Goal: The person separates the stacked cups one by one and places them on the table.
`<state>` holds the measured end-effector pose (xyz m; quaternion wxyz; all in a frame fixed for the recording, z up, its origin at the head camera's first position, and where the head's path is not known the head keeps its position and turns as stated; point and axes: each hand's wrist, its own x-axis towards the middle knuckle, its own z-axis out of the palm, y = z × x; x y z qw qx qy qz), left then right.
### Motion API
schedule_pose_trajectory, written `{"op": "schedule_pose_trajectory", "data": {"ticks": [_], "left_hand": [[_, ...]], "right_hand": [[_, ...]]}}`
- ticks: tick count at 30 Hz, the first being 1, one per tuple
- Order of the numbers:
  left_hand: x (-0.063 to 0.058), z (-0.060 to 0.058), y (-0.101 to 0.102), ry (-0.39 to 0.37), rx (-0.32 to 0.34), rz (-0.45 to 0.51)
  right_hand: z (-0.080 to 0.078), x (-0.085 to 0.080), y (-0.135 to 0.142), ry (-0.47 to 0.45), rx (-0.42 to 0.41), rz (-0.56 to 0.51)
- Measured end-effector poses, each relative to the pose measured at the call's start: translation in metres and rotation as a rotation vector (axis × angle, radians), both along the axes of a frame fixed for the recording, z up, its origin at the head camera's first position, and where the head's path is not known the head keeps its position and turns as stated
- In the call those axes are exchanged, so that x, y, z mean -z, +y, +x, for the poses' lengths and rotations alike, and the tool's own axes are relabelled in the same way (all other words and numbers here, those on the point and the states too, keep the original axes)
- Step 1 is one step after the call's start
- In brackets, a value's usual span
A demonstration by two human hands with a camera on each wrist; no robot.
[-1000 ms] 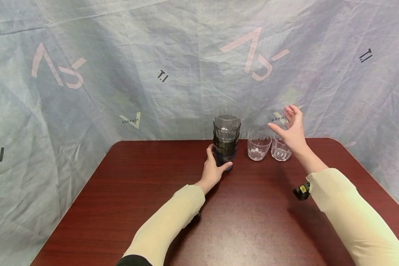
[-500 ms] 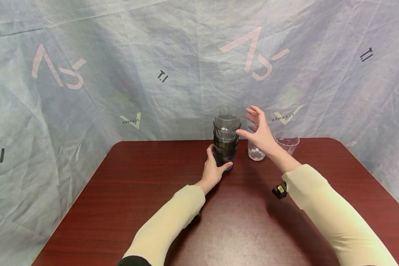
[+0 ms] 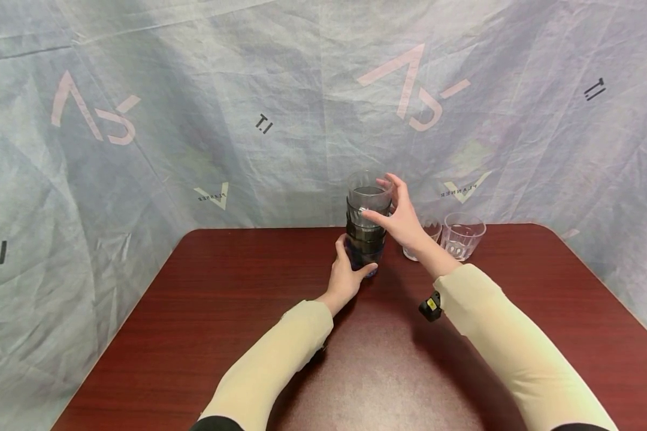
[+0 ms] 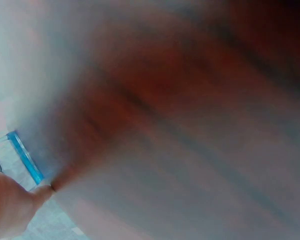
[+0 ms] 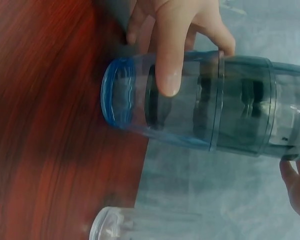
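Note:
A tall stack of nested glasses (image 3: 365,230) stands upright near the table's back edge. Its lowest glass is blue (image 5: 121,92), smoky grey glasses (image 5: 242,105) sit in it, and a clear glass (image 3: 359,182) tops the stack. My left hand (image 3: 345,280) grips the blue glass low down, thumb on the near side. Up at the clear glass, my right hand (image 3: 403,220) curls round its right side, thumb in front and fingers behind. The left wrist view is mostly blurred; part of the hand (image 4: 12,205) and a strip of blue glass (image 4: 26,157) show at its left.
Two clear glasses stand right of the stack: one (image 3: 413,254) partly behind my right wrist, the other (image 3: 463,236) beside it. The dark red table (image 3: 237,287) ends at a hanging grey cloth (image 3: 302,149) close behind the glasses.
My right hand has moved left from above the two loose glasses to the top of the stack, its fingers now round the clear glass. The left hand has stayed put.

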<state>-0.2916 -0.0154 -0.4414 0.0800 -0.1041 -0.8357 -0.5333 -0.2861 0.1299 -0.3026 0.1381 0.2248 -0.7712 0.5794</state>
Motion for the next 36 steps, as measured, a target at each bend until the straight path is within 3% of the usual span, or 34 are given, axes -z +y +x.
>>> {"op": "schedule_pose_trajectory", "data": {"ticks": [26,36], "left_hand": [[-0.0001,-0.0007,-0.0008,-0.011,-0.005,-0.005],[0.0008,0.0001,-0.0006,-0.014,0.003,-0.002]], "right_hand": [[-0.0049,0.0072,-0.0082,0.103,0.027,-0.040],[-0.0003,-0.0022,-0.0106,0.126,0.054,-0.080]]}}
